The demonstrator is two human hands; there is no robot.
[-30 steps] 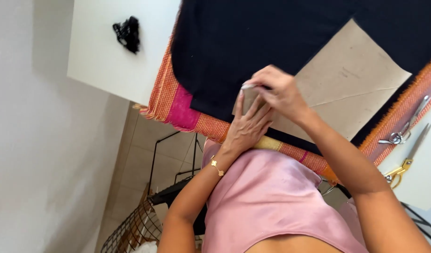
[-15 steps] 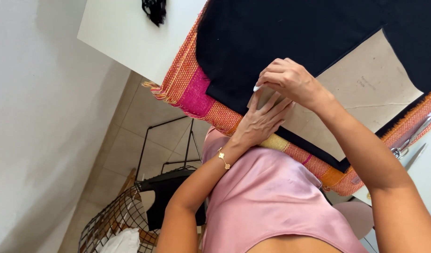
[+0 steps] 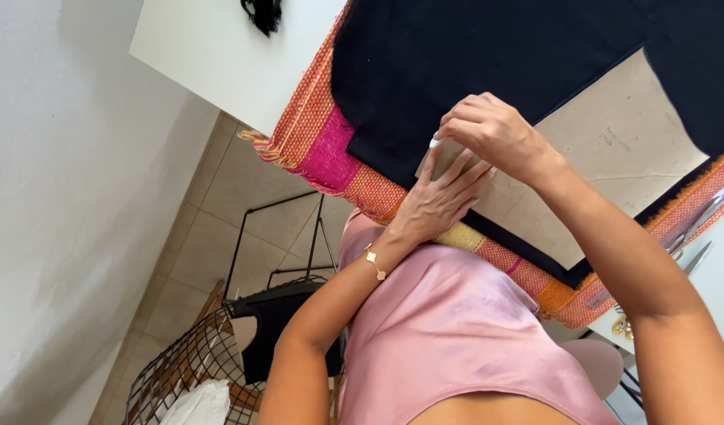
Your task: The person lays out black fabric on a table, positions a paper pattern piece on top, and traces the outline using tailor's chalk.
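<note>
Both hands are at the near corner of the beige cardboard pattern piece (image 3: pixel 606 157) lying on the black fabric (image 3: pixel 472 63). Left hand (image 3: pixel 441 201) presses flat, fingers spread; right hand (image 3: pixel 492 134) pinches something small, can't tell what. No cutting visible yet, and the scissors (image 3: pixel 692 228) sit untouched right of the pattern.

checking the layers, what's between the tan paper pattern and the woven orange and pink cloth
Black fabric lies between the tan paper pattern and the woven orange and pink cloth, seen in the head view.
</note>
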